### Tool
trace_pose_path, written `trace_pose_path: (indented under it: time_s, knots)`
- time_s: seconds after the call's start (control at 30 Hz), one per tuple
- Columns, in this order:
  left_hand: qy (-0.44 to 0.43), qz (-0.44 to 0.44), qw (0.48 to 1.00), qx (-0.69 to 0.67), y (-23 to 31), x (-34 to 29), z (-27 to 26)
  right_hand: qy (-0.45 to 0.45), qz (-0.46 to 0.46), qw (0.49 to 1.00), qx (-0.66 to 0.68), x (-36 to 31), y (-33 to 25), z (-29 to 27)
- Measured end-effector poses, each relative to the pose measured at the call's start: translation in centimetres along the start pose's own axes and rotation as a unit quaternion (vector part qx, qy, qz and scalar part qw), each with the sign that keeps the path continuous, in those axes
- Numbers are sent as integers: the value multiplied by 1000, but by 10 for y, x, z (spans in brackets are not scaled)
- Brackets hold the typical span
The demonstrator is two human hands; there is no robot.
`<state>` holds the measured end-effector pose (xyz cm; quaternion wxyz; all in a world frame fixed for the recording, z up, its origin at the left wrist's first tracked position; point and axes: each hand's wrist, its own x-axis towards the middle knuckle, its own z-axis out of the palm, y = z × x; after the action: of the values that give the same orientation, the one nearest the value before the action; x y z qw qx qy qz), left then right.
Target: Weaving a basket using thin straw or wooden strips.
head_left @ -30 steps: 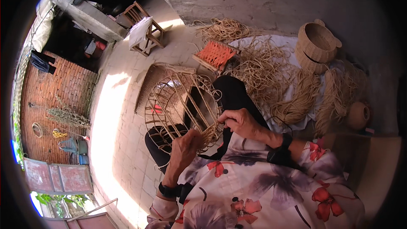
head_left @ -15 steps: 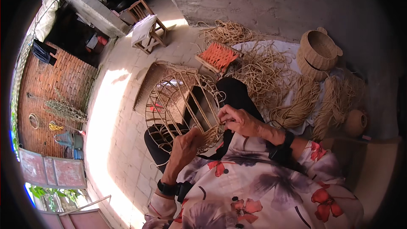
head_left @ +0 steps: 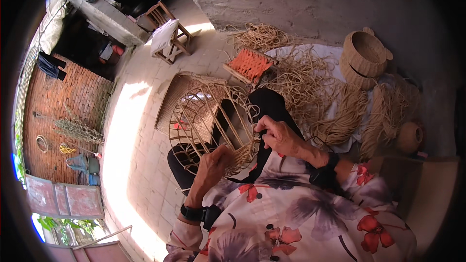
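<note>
An open cage-like basket frame (head_left: 218,111) of tan rods and cord rests across my lap, its near side woven densely. My left hand (head_left: 214,166) is wrapped round the near edge of the basket frame, the fingertips partly hidden behind the hand. At the frame's right side, my right hand (head_left: 280,137) is closed with its fingers curled, and the index finger and thumb are close to the rim. Whatever lies between these fingers is too small to make out. Curled cord ends loop out along the frame's right edge.
A flat woven piece (head_left: 170,98) lies beyond the frame. Right of it are a low stool (head_left: 251,65) with an orange woven seat, a tangled cord pile (head_left: 303,80), cord hanks (head_left: 342,116) and a round lidded basket (head_left: 365,58). A wooden chair (head_left: 167,36) stands farther back.
My right hand has drawn slightly up and to the right, a little away from the frame's rim. My left hand keeps its hold, and the view has shifted slightly.
</note>
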<state>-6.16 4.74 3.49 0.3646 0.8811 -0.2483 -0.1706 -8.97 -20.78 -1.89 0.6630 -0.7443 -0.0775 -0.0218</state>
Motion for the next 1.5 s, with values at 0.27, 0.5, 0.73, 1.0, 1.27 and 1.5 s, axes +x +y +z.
trace_pose_path:
  time_s: [0.27, 0.5, 0.73, 1.0, 1.27, 1.5]
  knots:
    - [16, 14, 1000, -8, 6, -5, 1, 4, -191, 969, -154, 0, 0, 19]
    - [54, 23, 998, 39, 0, -8, -16, -40, -218, 961, -163, 3, 7, 34]
    - [82, 37, 990, 105, -11, -5, -45, -40, -160, 981, -99, 5, 5, 37]
    - [63, 21, 994, 90, -26, -18, -36, 47, -50, 997, -19, 6, 7, 24]
    - [61, 13, 997, 48, -25, -22, -34, 76, -3, 997, -16, -7, 7, 28]
    - [50, -17, 998, 40, -25, -23, -32, 54, -52, 988, -134, -9, 9, 32]
